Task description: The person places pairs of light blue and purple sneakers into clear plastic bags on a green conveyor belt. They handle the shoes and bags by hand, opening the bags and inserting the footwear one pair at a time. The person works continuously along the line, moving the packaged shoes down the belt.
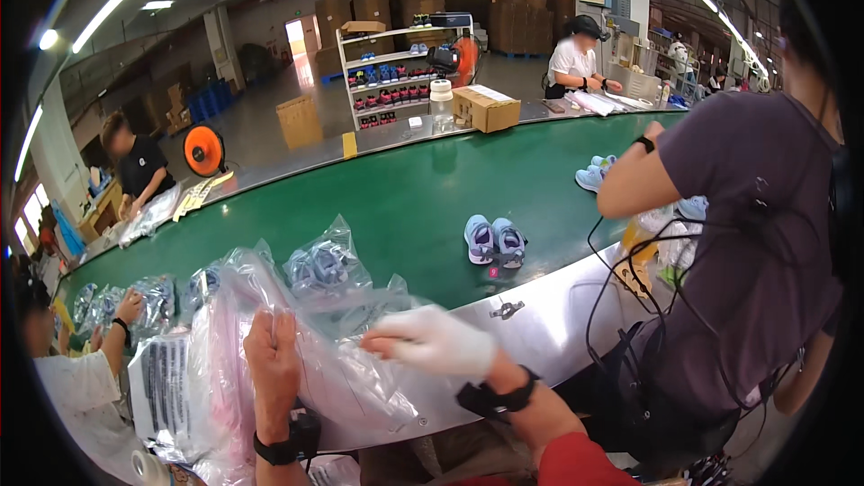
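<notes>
Left hand at clear plastic bags, gloved right hand blurred above them — cannot tell whether either grips

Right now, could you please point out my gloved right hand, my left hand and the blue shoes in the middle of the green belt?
Gloved right hand [441, 342]: head view, on the white glove.
Left hand [273, 358]: head view, middle of the hand.
Blue shoes [480, 242]: head view, on the left shoe.

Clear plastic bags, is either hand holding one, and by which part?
I can't tell for sure. The left hand is at the clear plastic bags, but its grip is hidden; the white-gloved right hand is blurred.
</notes>
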Demonstrator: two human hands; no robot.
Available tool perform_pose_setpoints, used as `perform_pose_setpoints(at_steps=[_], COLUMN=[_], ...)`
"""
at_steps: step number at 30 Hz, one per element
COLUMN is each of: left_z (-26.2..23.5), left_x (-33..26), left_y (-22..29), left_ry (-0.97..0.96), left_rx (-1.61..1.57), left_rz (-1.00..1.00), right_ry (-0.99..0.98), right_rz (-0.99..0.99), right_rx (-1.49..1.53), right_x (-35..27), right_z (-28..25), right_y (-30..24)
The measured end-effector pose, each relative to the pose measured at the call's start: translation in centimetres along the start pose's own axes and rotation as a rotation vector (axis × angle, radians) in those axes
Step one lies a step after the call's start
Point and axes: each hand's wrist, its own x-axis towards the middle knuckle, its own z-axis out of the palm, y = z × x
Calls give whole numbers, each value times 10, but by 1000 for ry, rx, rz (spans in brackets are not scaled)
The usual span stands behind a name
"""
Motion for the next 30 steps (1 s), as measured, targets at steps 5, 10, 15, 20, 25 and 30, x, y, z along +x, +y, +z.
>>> perform_pose_setpoints(at_steps=[5,10,15,20,25,30], left_z=[29,35,44,37,37,37], left_x=[13,17,12,13,8,10], left_y=[-6,1,0,-8,-1,15], left_ry=[-105,-178,-174,-146,-123,-142], left_rx=[-237,-85,-116,-135,-121,-108], left_rz=[-32,-5,-45,-46,-10,76], right_ry=[656,435,369,701,922,742], right_rz=[327,876,1026,740,20,-144], right_rx=[-327,-991,-1290,-930,520,637], right_x=[-24,-14,2,-13,-55,-92], right_z=[-101,-149,-124,-130,-113,-66], right_y=[66,148,207,206,144,97])
